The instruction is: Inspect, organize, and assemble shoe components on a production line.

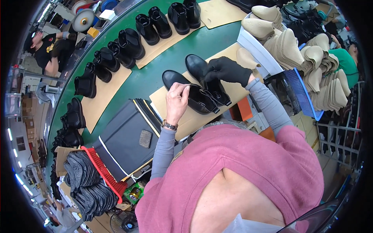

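Observation:
Two black leather ankle boots lie side by side on a tan board (186,121) in front of me, toes pointing away and openings toward me. My left hand (177,101), bare and with a watch on the wrist, pinches the edge of the left boot (202,101) with thumb and fingers together. Over the right boot (196,66) my right hand (230,71), in a black glove, has its fingers curled round the upper near the ankle. The glove and the boot are both black, so the exact grip is hard to see.
More black boots (132,42) stand in pairs along the green table (159,54) on tan sheets. Beige insole-shaped pieces (285,48) fill a white bin and a blue basket (301,93) at right. Left are dark sheets (124,136), a grey block (145,138) and a red basket (101,171).

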A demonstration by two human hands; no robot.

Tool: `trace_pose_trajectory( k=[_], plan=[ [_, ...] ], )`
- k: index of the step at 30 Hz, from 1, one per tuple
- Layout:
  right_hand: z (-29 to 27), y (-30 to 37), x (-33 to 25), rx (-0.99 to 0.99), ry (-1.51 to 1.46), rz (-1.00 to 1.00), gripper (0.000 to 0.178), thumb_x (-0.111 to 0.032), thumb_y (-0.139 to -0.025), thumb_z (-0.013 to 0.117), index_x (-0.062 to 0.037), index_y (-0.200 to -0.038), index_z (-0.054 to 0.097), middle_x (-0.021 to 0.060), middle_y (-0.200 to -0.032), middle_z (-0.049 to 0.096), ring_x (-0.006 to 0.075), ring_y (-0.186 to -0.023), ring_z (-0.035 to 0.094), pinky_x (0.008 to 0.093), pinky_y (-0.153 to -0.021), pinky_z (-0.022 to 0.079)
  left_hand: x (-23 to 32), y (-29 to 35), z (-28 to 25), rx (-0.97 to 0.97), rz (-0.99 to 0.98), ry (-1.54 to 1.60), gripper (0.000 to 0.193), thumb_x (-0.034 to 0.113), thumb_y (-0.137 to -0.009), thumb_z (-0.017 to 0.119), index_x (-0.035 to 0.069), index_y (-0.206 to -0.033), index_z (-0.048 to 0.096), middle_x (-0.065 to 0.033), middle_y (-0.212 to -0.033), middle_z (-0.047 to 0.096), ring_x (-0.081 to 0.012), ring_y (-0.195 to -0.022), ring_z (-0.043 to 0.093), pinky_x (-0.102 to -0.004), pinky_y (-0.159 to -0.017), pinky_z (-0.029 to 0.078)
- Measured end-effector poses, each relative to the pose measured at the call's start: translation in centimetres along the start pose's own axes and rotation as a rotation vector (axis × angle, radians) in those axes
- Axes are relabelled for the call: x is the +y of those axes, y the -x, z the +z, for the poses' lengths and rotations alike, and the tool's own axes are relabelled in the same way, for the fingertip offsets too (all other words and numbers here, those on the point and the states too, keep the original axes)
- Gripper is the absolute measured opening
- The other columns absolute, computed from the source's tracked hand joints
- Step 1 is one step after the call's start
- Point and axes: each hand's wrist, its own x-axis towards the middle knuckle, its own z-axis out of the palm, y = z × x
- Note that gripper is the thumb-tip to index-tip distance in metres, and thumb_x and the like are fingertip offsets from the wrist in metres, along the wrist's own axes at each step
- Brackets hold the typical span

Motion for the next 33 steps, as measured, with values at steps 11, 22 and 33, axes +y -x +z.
trace_pose_trajectory(
  k=[11,22,33],
  plan=[
    [-0.4,-3.0,2.6,-0.135,0.028,0.285,0.028,-0.025,-0.076,0.073,0.0026,-0.072,0.068,0.0097,-0.062,0.062,0.0121,-0.056,0.050,0.0303,-0.054,0.039,-1.2,-0.7,0.0,-0.166,-0.682,0.627,0.029,0.016,-0.088,0.063,-0.007,-0.071,0.063,0.0003,-0.068,0.049,-0.0076,-0.060,0.043,-0.0267,-0.056,0.041],
    [0.4,-3.9,4.8,-0.153,0.125,0.156,0.037,-0.035,-0.077,0.071,0.0017,-0.070,0.068,0.0093,-0.052,0.056,0.0148,-0.046,0.050,0.0309,-0.048,0.041,-3.4,-0.8,0.5,-0.221,-0.657,0.574,0.027,0.016,-0.084,0.065,-0.006,-0.070,0.064,0.0008,-0.068,0.052,-0.0075,-0.059,0.042,-0.0268,-0.054,0.033],
    [-0.3,-3.1,2.3,-0.190,0.133,0.218,0.033,-0.036,-0.075,0.072,-0.0024,-0.075,0.072,0.0073,-0.060,0.063,0.0139,-0.052,0.058,0.0279,-0.049,0.046,-3.0,-1.4,0.3,-0.316,-0.567,0.603,0.024,0.015,-0.084,0.067,-0.005,-0.072,0.067,0.0018,-0.066,0.050,-0.0063,-0.058,0.042,-0.0254,-0.054,0.032]
  ],
)
